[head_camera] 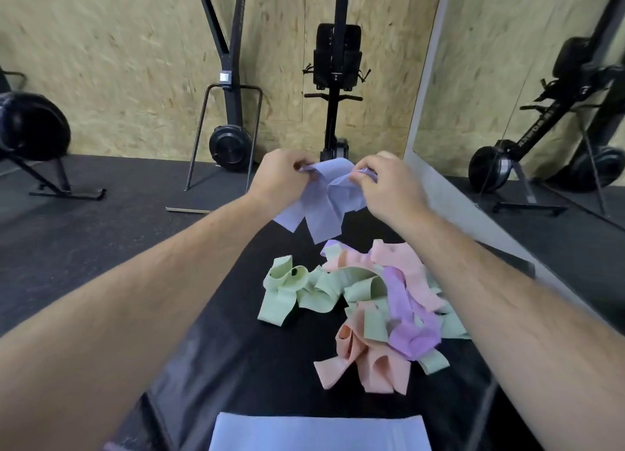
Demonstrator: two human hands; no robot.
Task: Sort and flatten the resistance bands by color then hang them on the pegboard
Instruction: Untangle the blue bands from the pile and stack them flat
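1. One black counter [263, 376] runs away from you and carries the bands. Past its far end, two upright black gym machines [233, 78] stand against a chipboard wall. One mirror [541, 78] is on your right.
2. One tangled pile [368, 308] lies on the counter's right half, beside your right forearm. It mixes three colours, and the strips loop and overlap too much to count singly. The green bands [287, 295] spread to the pile's left, curled and partly standing on edge. The peach bands [368, 369] are crumpled at its near and far ends. The purple bands [406, 318] twist through the middle, over the others.
3. One flat stack [318, 433] of periwinkle bands lies at the counter's near edge, smooth and squared, apart from the pile. You cannot tell how many layers it has.
4. One periwinkle band [324, 207] is held up above the counter's far end. It is a wide, soft strip, creased and twisted in the middle, with two square-cornered folds hanging down.
5. You have two hands on that band, close together. Your left hand [280, 176] pinches its upper left edge with curled fingers. Your right hand [389, 187] grips the bunched upper right edge in the same way.
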